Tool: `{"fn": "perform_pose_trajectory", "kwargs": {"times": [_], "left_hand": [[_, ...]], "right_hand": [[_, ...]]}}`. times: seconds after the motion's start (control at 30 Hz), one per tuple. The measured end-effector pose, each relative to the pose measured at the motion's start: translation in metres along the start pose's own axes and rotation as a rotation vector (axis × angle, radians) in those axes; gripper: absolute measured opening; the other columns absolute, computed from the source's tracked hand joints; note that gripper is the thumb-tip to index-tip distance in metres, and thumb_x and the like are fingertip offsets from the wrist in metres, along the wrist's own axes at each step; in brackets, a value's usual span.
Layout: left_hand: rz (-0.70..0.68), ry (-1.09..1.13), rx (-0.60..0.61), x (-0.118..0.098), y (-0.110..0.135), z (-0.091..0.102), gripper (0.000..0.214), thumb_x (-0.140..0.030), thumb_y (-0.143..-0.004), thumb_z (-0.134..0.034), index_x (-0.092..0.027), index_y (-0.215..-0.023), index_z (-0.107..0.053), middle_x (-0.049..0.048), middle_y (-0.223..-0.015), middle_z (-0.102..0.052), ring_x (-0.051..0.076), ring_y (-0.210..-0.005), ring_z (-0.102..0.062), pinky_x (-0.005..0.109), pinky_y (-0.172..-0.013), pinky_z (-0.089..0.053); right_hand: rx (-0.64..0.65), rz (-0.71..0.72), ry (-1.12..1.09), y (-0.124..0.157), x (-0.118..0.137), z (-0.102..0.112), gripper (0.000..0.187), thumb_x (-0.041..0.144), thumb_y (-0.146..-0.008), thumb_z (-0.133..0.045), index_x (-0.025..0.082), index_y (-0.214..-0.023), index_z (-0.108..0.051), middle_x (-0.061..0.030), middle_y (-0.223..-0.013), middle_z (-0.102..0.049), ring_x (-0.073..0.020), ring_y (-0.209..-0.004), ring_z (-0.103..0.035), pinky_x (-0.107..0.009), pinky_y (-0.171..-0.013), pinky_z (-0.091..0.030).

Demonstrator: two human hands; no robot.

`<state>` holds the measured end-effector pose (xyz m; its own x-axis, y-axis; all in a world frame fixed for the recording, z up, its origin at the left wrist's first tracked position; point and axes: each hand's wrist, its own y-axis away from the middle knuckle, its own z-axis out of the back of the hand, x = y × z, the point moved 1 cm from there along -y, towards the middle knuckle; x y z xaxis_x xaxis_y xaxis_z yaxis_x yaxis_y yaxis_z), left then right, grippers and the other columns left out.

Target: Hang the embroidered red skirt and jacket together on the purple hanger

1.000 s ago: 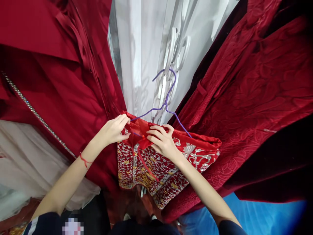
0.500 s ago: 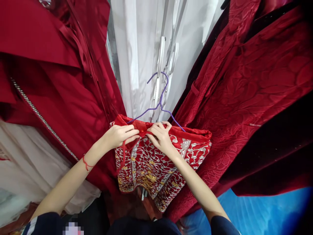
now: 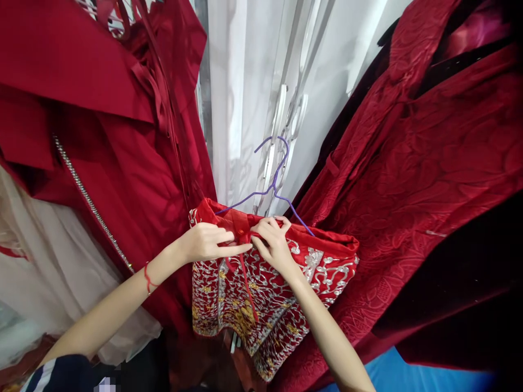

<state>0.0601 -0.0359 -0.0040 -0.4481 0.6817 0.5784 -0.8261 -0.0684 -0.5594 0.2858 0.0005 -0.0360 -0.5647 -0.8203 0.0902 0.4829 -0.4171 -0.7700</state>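
Observation:
A red embroidered garment [image 3: 267,305] with silver and gold patterns hangs at the centre around a purple wire hanger [image 3: 274,185]. Its smooth red top band [image 3: 335,242] runs beneath both hands. My left hand [image 3: 208,242] is closed at the front of the band, pinching a thin red tie string [image 3: 248,288] whose loose end dangles over the embroidery. Close beside it, my right hand [image 3: 273,242] grips the band and the knot area between thumb and fingers. The fingertips partly hide the knot. A red cord bracelet [image 3: 149,279] circles my left wrist.
A dark red garment with a beaded trim [image 3: 93,207] hangs on the left, above pale sheer fabric [image 3: 81,261]. Patterned red clothing [image 3: 441,163] hangs on the right. Behind the hanger are white panels with handles [image 3: 281,111]. Something blue [image 3: 400,373] shows at lower right.
The string has swung from the left side toward the middle as my left hand brought it right, near my right hand. The view has shifted slightly, so the scene sits lower.

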Motion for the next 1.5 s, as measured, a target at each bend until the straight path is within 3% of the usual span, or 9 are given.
{"fn": "perform_pose_trajectory", "kwargs": {"times": [0.4, 0.57, 0.73, 0.83, 0.97, 1.07, 1.27, 1.4, 1.5], "left_hand": [[0.145, 0.333, 0.104, 0.005, 0.012, -0.017, 0.016, -0.013, -0.09, -0.054, -0.018, -0.1, -0.066, 0.0008, -0.075, -0.067, 0.01, -0.055, -0.056, 0.024, -0.051, -0.042], [0.706, 1.034, -0.108, 0.028, -0.003, -0.006, 0.011, -0.025, -0.086, -0.067, -0.017, -0.08, -0.06, -0.0032, -0.064, -0.062, 0.006, -0.047, -0.05, 0.018, -0.046, -0.041], [1.291, 1.496, -0.368, 0.103, -0.032, -0.007, 0.018, -0.025, -0.081, -0.075, -0.017, -0.081, -0.06, -0.0069, -0.053, -0.053, 0.003, -0.038, -0.044, 0.013, -0.036, -0.034], [1.543, 1.593, -0.561, 0.136, -0.045, -0.029, 0.011, -0.015, -0.084, -0.069, -0.014, -0.077, -0.061, -0.002, -0.063, -0.061, 0.003, -0.052, -0.057, 0.01, -0.055, -0.049], [1.651, 1.679, -0.102, 0.132, -0.034, -0.067, 0.014, -0.025, -0.089, -0.065, -0.012, -0.081, -0.066, 0.006, -0.072, -0.07, 0.014, -0.068, -0.069, 0.024, -0.068, -0.058], [1.571, 1.639, 0.209, 0.12, -0.013, -0.077, 0.031, -0.045, -0.088, -0.065, -0.014, -0.088, -0.07, 0.0105, -0.085, -0.075, 0.021, -0.075, -0.072, 0.032, -0.07, -0.058], [0.713, 1.104, 0.37, 0.102, -0.004, -0.034, 0.056, -0.063, -0.079, -0.067, -0.021, -0.116, -0.069, 0.008, -0.116, -0.074, 0.024, -0.107, -0.069, 0.032, -0.093, -0.051], [0.616, 0.408, 0.386, 0.075, -0.004, -0.027, 0.057, -0.062, -0.085, -0.063, -0.017, -0.119, -0.069, 0.0137, -0.097, -0.077, 0.029, -0.089, -0.073, 0.036, -0.076, -0.051], [0.609, 0.244, 0.376, 0.062, -0.001, -0.04, 0.051, -0.058, -0.095, -0.052, -0.016, -0.117, -0.071, 0.0134, -0.083, -0.076, 0.027, -0.078, -0.073, 0.032, -0.067, -0.047]], "right_hand": [[0.016, -0.011, 0.021, 0.001, -0.006, -0.004, 0.015, 0.024, -0.098, -0.052, 0.023, -0.093, -0.066, 0.0013, -0.082, -0.068, -0.0173, -0.092, -0.059, -0.041, -0.102, -0.024], [-0.02, -0.024, 0.05, -0.002, -0.005, -0.005, 0.015, 0.025, -0.098, -0.054, 0.022, -0.089, -0.066, 0.0008, -0.082, -0.069, -0.0178, -0.091, -0.061, -0.041, -0.101, -0.024], [-0.114, -0.053, -0.019, -0.01, 0.0, -0.007, 0.016, 0.03, -0.098, -0.056, 0.021, -0.087, -0.063, 0.0015, -0.08, -0.068, -0.0171, -0.089, -0.06, -0.041, -0.101, -0.023], [-0.17, -0.087, 0.011, -0.013, 0.005, -0.012, 0.018, 0.03, -0.097, -0.058, 0.02, -0.082, -0.06, 0.0022, -0.077, -0.066, -0.017, -0.087, -0.059, -0.041, -0.1, -0.024], [-0.198, -0.129, 0.097, -0.01, 0.011, -0.018, 0.021, 0.029, -0.099, -0.055, 0.02, -0.081, -0.059, 0.0018, -0.078, -0.066, -0.017, -0.087, -0.059, -0.04, -0.098, -0.025], [-0.218, -0.133, 0.175, -0.005, 0.01, -0.022, 0.019, 0.031, -0.099, -0.055, 0.02, -0.084, -0.06, 0.0009, -0.082, -0.068, -0.0173, -0.09, -0.059, -0.039, -0.097, -0.026], [-0.371, -0.211, 0.559, -0.011, 0.016, -0.038, 0.012, 0.032, -0.095, -0.06, 0.022, -0.102, -0.064, -0.0066, -0.104, -0.068, -0.0251, -0.109, -0.056, -0.045, -0.098, -0.028], [-0.663, -0.321, 0.689, 0.002, 0.05, -0.069, 0.028, 0.028, -0.09, -0.066, 0.022, -0.116, -0.059, -0.014, -0.123, -0.059, -0.0314, -0.121, -0.052, -0.051, -0.101, -0.033], [-0.758, -0.346, 0.504, 0.039, 0.083, -0.109, 0.023, 0.019, -0.087, -0.063, 0.023, -0.108, -0.059, -0.0113, -0.108, -0.062, -0.027, -0.107, -0.059, -0.045, -0.091, -0.044]]}}
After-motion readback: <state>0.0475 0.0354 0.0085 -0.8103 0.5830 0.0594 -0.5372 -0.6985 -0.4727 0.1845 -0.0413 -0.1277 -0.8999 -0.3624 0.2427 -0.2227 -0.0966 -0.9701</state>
